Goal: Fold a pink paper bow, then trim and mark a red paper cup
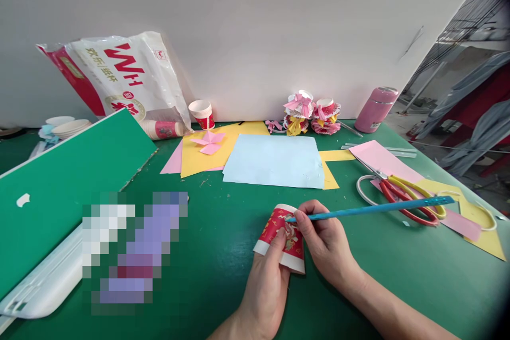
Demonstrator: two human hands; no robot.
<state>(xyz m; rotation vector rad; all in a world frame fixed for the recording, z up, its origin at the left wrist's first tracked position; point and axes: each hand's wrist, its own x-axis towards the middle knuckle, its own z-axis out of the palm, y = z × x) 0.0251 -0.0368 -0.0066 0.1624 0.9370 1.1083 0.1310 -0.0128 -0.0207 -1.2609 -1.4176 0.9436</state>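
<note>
My left hand point(265, 287) holds a red and white paper cup point(283, 239) on its side, low over the green table, with fingers inside its mouth. My right hand point(324, 239) grips a long blue pencil point(374, 208), whose tip touches the cup's red wall near the rim. The pencil's far end points right, over the scissors.
Light blue paper point(274, 162), yellow and pink sheets lie beyond the cup. Red and yellow scissors point(410, 199) rest at right. Finished paper-cup decorations point(311, 114), a pink bottle point(376, 109), a spare cup point(202, 114) and a cup bag point(119, 77) line the wall. A green-covered laptop point(59, 186) sits left.
</note>
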